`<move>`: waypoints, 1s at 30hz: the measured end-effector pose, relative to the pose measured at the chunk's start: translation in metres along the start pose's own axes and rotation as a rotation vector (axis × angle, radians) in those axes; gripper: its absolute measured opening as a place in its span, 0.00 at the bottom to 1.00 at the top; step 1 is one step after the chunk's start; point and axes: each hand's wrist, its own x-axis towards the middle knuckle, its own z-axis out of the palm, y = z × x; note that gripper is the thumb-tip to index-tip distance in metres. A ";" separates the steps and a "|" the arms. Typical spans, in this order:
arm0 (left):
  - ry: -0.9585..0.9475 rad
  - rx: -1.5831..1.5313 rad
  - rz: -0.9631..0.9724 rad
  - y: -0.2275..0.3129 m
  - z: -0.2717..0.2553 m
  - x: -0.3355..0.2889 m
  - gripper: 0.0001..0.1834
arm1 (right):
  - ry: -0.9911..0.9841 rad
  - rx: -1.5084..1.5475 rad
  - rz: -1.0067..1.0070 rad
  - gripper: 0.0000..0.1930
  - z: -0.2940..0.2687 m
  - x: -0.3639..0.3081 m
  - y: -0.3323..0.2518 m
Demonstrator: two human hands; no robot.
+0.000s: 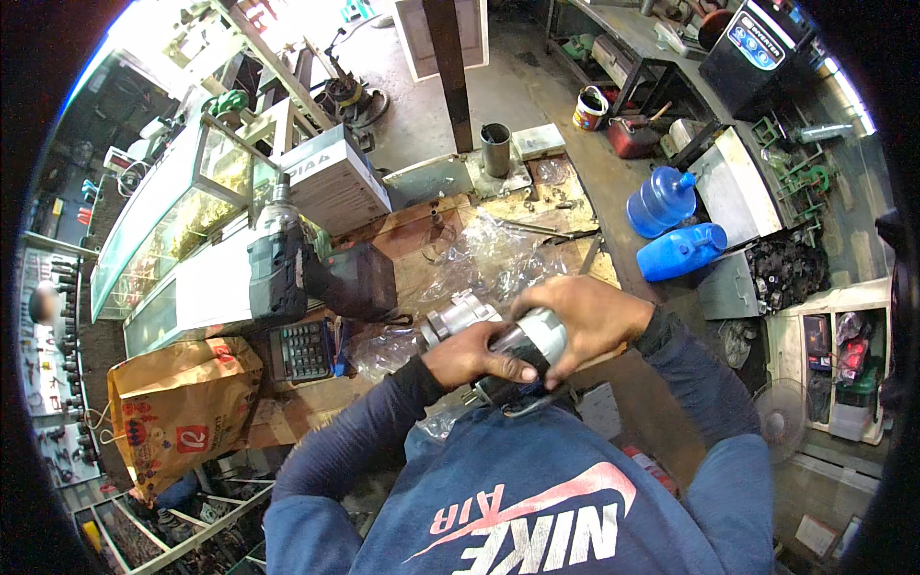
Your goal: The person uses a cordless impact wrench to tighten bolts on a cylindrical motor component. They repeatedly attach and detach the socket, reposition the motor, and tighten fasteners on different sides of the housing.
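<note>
Close to my chest, both hands are around a starter motor (543,333) with a cast silver nose, a black body and a pale silver end. My left hand (470,356) is closed on its near side, the thumb pressed along the black body. Over the far side and the pale end curls my right hand (596,319), partly hiding it. Crumpled clear plastic (489,251) lies on the bench just beyond the motor. To the left stands a black cordless impact wrench (278,259) with its anvil pointing away from me.
Left of the hands are a calculator (299,351), a brown paper bag (182,407) and a white box (335,177). A metal cylinder (494,151) stands at the bench's far end. Blue water containers (661,201) sit on the right, near a shelf (843,364).
</note>
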 end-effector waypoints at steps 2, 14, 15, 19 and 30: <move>0.104 0.007 0.060 -0.012 0.005 -0.018 0.49 | 0.080 0.333 0.130 0.44 0.017 -0.001 0.004; 0.154 -0.120 -0.160 -0.046 0.016 -0.060 0.44 | 0.529 0.684 0.259 0.29 0.141 0.019 -0.014; 0.158 -0.105 -0.155 -0.046 0.015 -0.059 0.43 | 0.541 0.655 0.247 0.28 0.141 0.019 -0.015; 0.149 -0.135 -0.118 -0.044 0.015 -0.055 0.45 | 0.583 0.674 0.254 0.27 0.135 0.015 -0.015; 0.198 -0.203 -0.029 -0.050 0.019 -0.057 0.47 | 0.667 0.783 0.323 0.27 0.119 0.003 -0.001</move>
